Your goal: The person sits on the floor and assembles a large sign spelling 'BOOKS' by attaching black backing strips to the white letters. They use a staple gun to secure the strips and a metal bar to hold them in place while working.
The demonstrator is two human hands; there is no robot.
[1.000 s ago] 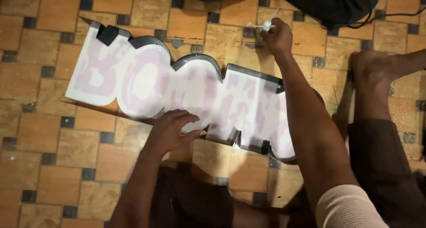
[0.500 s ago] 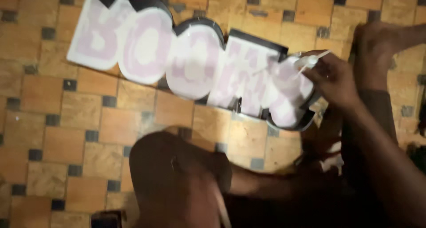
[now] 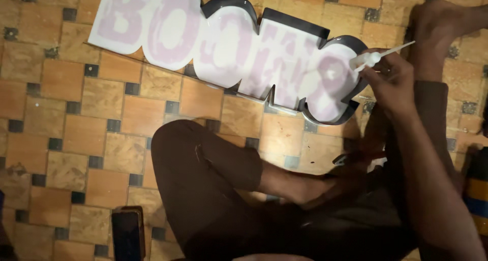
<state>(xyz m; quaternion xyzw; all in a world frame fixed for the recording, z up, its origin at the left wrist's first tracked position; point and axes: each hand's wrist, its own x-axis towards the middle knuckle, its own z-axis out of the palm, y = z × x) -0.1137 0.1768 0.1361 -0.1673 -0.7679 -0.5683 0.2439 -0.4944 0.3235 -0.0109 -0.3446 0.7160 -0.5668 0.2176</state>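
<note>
A long sign (image 3: pixel 229 42) of joined block letters lies flat on the tiled floor, its face white and pale pink, its rim dark metal. My right hand (image 3: pixel 394 83) hovers at the sign's right end, shut on a small white applicator (image 3: pixel 373 58) with a thin nozzle that points up and to the right. The applicator's body sits just above the last letter's rim. My left hand is out of sight. My bent leg in brown shorts (image 3: pixel 203 174) fills the lower middle, and a bare foot (image 3: pixel 439 24) rests at the top right.
A dark flat phone-like object (image 3: pixel 127 233) lies on the orange-and-grey floor tiles (image 3: pixel 66 134) near my knee. A yellow-and-blue striped object (image 3: pixel 478 195) shows at the right edge. Something small and dark lies by my lower foot (image 3: pixel 351 159), below the sign.
My right hand came from the sign's far edge to its right end, still holding the applicator. My left hand, which rested on the sign's near edge, has left the view. The view shifted.
</note>
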